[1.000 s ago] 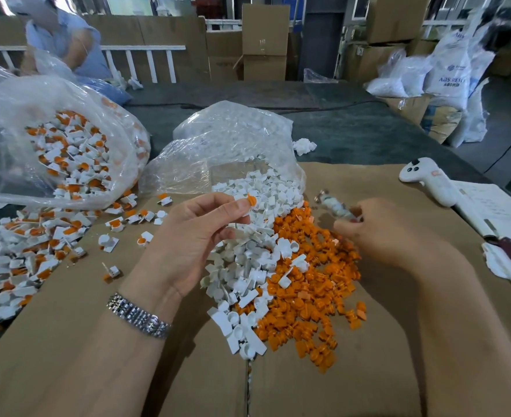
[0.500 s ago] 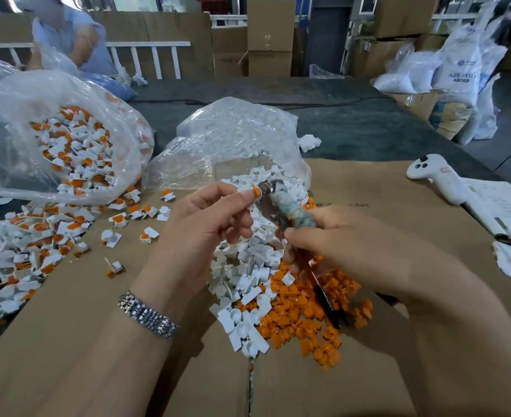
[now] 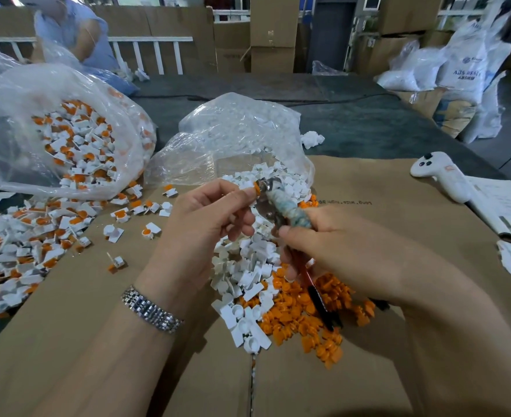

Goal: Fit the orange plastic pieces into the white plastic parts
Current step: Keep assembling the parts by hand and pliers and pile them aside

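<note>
Two hands meet over the desk (image 3: 383, 188): left hand (image 3: 200, 227) pinches an orange piece (image 3: 256, 187) up high, right hand (image 3: 332, 245) clenches wrapped pliers (image 3: 281, 206) against it, probably to seat it. Loose white parts (image 3: 245, 266) sit underneath, within easy reach.

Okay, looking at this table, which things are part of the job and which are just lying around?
Part of the job:
- left hand pinching an orange piece
- right hand gripping pliers
- loose white parts
- loose orange pieces
- bag of fitted parts

Lying about:
- white controller
- papers
- cardboard boxes
</note>
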A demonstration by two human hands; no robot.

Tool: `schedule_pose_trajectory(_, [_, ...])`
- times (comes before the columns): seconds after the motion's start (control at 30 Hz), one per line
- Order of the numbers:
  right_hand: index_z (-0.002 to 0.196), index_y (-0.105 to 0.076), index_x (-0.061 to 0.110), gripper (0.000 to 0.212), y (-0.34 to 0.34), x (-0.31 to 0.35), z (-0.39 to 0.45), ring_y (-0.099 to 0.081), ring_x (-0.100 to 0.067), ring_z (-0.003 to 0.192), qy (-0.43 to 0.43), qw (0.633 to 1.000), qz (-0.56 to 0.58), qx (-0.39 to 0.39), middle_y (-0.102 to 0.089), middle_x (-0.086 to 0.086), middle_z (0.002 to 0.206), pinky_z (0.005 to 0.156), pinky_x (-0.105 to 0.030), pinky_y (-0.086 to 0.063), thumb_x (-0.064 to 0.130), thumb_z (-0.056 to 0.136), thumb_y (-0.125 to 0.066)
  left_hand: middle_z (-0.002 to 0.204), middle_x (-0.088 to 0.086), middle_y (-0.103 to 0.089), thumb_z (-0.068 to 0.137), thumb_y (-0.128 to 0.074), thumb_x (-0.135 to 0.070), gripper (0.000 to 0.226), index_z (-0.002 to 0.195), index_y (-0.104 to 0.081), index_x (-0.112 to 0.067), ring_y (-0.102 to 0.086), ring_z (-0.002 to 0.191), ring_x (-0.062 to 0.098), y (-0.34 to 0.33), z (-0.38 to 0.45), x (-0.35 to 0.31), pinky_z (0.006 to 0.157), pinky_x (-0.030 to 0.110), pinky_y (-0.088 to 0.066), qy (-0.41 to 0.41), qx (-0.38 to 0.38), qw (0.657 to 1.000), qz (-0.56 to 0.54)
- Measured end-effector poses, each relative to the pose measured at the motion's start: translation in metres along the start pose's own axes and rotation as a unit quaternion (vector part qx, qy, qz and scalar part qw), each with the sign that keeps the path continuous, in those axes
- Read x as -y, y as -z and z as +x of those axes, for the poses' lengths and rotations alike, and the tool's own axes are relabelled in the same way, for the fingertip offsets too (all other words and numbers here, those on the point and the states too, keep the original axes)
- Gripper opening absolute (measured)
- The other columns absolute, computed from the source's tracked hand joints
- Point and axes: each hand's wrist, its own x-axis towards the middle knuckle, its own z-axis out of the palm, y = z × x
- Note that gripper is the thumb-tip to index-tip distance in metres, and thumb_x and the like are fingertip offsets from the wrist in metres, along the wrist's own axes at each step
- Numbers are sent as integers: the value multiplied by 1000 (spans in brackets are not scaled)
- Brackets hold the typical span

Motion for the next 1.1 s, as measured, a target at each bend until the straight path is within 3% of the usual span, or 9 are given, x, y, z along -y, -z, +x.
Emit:
schedule_pose_trajectory(0.17, [81, -58, 14, 42, -7, 5, -1, -62, -11, 53, 7, 998, -40, -42, -67, -5, 65, 57, -29, -56, 47, 104, -45, 64, 5, -64, 91, -74, -17, 14, 79, -70, -14, -58, 55, 14, 1, 1, 2, 56, 21, -45, -2, -5, 1000, 6])
schedule_pose_trajectory(0.27, [80, -57, 13, 45, -17, 7, 3, -57, -18, 55, 8, 991, -90, -93, -66, -12, 72, 63, -44, -56, 51, 101, -47, 62, 4, -63, 93, -72, -15, 12, 83, -68, -10, -58, 54, 13, 2, 1, 3, 57, 22, -45, 1, -2, 1000, 8])
schedule_pose_trajectory(0.4, [81, -55, 13, 45, -23, 5, 10, -57, -19, 55, 0, 985, -116, -127, -61, -7, 74, 56, -37, -54, 53, 101, -48, 62, 3, -63, 95, -69, -16, 14, 82, -66, -10, -57, 55, 12, 3, 3, 3, 57, 20, -47, 13, 6, 1000, 4])
schedule_pose_trajectory(0.7, [102, -68, 9, 62, 7, -10, 5, -75, -26, 78, 3, 997, 68, -45, -76, -6, 83, 78, -42, -62, 66, 91, -46, 66, -2, -65, 98, -68, -28, 24, 75, -73, -26, -58, 59, 10, 20, 8, 1, 56, 19, -46, -41, -86, 993, 63])
schedule_pose_trajectory(0.8, [89, -68, 17, 62, 19, -22, 9, -66, -16, 62, 2, 991, 13, -136, -73, -8, 78, 67, -34, -53, 73, 87, -44, 65, -5, -66, 94, -72, -31, 21, 74, -70, -23, -60, 60, 9, 32, 11, 1, 59, 25, -51, -79, -211, 947, 228])
schedule_pose_trajectory(0.87, [83, -65, 19, 57, 25, -32, 15, -59, -10, 56, -12, 980, -46, -196, -70, -9, 73, 59, -30, -47, 72, 90, -45, 72, -3, -67, 94, -71, -28, 16, 80, -66, -21, -63, 68, 15, 38, 12, 1, 60, 36, -54, -110, -279, 871, 388])
schedule_pose_trajectory(0.97, [93, -63, 19, 56, 31, -50, 26, -62, -16, 72, -54, 958, -156, -234, -66, -2, 81, 70, -37, -54, 72, 93, -44, 90, 2, -68, 96, -68, -20, 4, 96, -65, -19, -63, 77, 23, 47, 12, -1, 59, 36, -52, -114, -317, 756, 561])
schedule_pose_trajectory(1.03, [94, -60, 18, 54, 34, -62, 32, -60, -20, 79, -91, 944, -197, -250, -63, -2, 86, 74, -40, -53, 70, 93, -46, 105, 9, -66, 94, -69, -17, 13, 107, -66, -18, -63, 88, 29, 52, 15, 1, 67, 43, -56, -88, -303, 736, 600])
schedule_pose_trajectory(1.1, [92, -60, 17, 53, 36, -72, 37, -60, -24, 81, -118, 934, -213, -263, -63, -4, 87, 71, -39, -50, 69, 91, -50, 109, 8, -63, 94, -68, -16, 16, 110, -69, -17, -61, 91, 26, 52, 19, 5, 71, 41, -54, -94, -266, 755, 592])
